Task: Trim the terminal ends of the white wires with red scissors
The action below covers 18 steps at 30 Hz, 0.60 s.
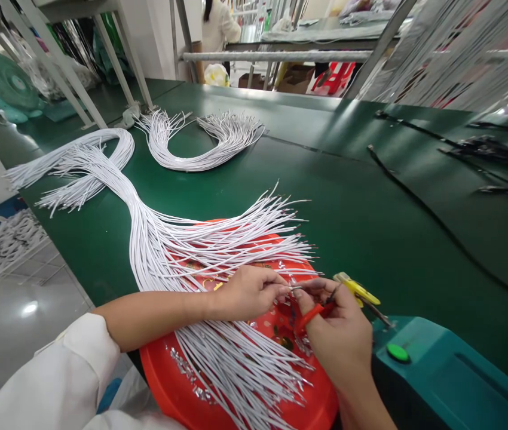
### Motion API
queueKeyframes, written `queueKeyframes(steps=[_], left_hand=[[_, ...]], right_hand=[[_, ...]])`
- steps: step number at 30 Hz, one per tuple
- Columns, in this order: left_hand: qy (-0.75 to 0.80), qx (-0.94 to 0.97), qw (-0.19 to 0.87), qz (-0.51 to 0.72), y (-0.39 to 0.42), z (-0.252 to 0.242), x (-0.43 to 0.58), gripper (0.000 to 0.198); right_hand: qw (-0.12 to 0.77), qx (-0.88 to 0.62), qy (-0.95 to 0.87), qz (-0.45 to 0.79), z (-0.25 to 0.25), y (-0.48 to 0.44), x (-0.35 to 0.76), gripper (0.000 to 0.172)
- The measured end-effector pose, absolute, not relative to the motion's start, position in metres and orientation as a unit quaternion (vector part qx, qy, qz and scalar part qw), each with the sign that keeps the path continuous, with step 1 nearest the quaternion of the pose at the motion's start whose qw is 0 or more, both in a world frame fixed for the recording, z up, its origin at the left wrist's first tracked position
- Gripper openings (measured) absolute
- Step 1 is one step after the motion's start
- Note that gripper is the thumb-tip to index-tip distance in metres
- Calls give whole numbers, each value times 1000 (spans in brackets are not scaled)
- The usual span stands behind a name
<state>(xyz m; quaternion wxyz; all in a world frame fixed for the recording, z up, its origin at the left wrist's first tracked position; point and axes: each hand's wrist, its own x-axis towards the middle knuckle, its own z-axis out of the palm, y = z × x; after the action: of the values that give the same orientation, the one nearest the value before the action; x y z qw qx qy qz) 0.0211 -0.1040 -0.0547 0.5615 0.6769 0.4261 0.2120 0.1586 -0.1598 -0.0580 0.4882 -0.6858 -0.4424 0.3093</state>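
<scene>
- Wire end (296, 288): positioned at the fingertips, directly between the left hand (251, 292) and the right hand (341, 322). Its long axis runs crosswise, bridging the two hands; neither hand is clearly nearer. Alignment across this short gap is judged to be the governing relation.
- Left hand: thumb and forefinger closed in a pinch on the wire end, to the left of the bridged gap. Palm faces down.
- Right hand: thumb and forefinger brought together at the opposite side of the wire end, apparently in contact. The remaining fingers curl around a red-handled tool (308, 318). Whether its tips touch the wire end cannot be told.
- Yellow-handled tool (366, 291): just beyond the right hand; contact with the fingers cannot be determined.
- White wire bundle (155, 239): spread to the left of and below the hands, its loose ends fanned rightward above and below the left forearm.
- Red tray (159, 370): beneath the hands and the fanned ends; small metal pieces (186, 370) lie scattered in it.
- Teal machine (451, 358): right of the right hand, a green button on top.
- Green surface (334, 227): carries the tray; a curved wire bundle (204, 158) rests farther back.
</scene>
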Motion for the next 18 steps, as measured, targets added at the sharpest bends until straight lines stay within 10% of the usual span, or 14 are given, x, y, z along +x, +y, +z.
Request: queueKeyframes(steps=[18], left_hand=[[456,556,627,301,-81,-18,22,17]], right_hand=[[600,-675,-300,306,-56,-153,169,27]])
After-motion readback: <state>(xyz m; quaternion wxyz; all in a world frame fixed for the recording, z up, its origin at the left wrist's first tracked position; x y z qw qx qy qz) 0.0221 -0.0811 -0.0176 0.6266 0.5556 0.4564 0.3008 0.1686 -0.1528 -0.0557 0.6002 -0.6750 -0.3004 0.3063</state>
